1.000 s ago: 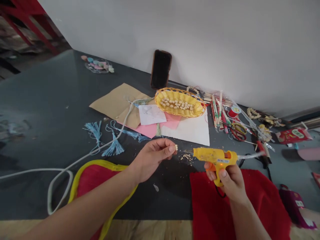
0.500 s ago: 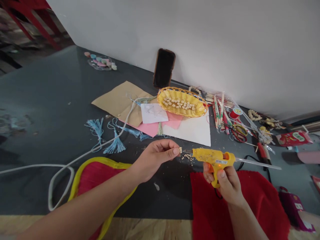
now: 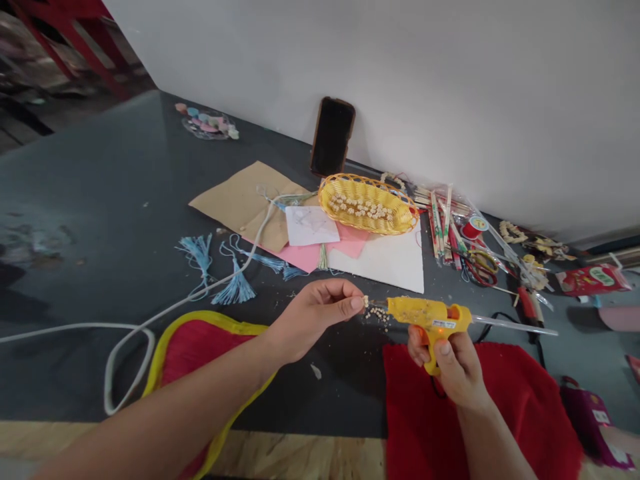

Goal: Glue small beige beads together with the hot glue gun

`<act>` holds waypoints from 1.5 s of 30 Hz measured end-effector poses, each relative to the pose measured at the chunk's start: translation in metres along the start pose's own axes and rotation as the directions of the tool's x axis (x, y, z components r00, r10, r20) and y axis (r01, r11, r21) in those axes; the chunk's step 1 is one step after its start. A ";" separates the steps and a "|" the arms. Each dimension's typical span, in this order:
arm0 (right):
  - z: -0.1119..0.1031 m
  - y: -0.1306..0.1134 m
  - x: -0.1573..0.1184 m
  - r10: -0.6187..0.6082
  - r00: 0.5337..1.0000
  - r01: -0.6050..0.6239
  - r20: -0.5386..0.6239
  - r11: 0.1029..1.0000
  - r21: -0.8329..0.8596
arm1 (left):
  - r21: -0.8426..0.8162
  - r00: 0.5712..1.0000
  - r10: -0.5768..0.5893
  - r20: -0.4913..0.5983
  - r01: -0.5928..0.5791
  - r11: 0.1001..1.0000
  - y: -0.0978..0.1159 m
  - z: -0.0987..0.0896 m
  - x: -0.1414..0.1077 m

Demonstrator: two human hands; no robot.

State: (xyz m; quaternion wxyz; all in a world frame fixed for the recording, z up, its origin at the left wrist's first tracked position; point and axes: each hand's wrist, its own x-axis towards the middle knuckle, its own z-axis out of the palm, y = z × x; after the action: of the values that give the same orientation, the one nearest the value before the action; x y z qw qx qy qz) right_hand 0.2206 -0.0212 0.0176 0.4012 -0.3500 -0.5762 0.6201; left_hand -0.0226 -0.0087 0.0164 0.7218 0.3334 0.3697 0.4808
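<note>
Between thumb and fingertips, my left hand (image 3: pixel 320 313) pinches a small cream bead cluster (image 3: pixel 366 302). My right hand (image 3: pixel 453 363) is wrapped round the handle of a yellow glue gun (image 3: pixel 425 317), its fingers at the orange trigger. A clear glue stick (image 3: pixel 515 325) sticks out of the gun's back end. The nozzle points left and sits right by the bead cluster; whether they touch I cannot tell. Loose cream beads (image 3: pixel 377 315) lie on the dark table below the nozzle. Behind them, a yellow woven basket (image 3: pixel 370 230) holds several similar clusters.
Blue tassels (image 3: pixel 235 287) and a white cable (image 3: pixel 185 300) lie to the left. A phone (image 3: pixel 333 137) leans on the wall. Scissors (image 3: pixel 483 267), a thread spool (image 3: pixel 474 227) and wrapped sticks are at right. Red cloth (image 3: pixel 520 400) lies under my right hand.
The whole view has shifted slightly, with things sitting a little further right. Both hands keep their grips, and the nozzle stays close beside the bead cluster.
</note>
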 end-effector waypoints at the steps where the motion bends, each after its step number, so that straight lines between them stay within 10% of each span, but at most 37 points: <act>1: 0.000 0.000 0.000 -0.002 1.000 0.002 -0.002 1.000 0.004 | 0.003 1.000 0.001 0.004 -0.001 1.000 0.000 0.000 0.000; 45: -0.003 -0.001 -0.001 0.012 1.000 -0.011 0.024 0.998 -0.062 | -0.007 1.000 -0.001 -0.002 0.001 1.000 0.002 0.001 0.000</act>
State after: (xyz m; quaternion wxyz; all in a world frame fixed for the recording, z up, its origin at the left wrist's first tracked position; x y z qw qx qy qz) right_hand 0.2240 -0.0208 0.0187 0.3797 -0.3581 -0.5980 0.6083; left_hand -0.0223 -0.0087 0.0184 0.7228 0.3304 0.3689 0.4820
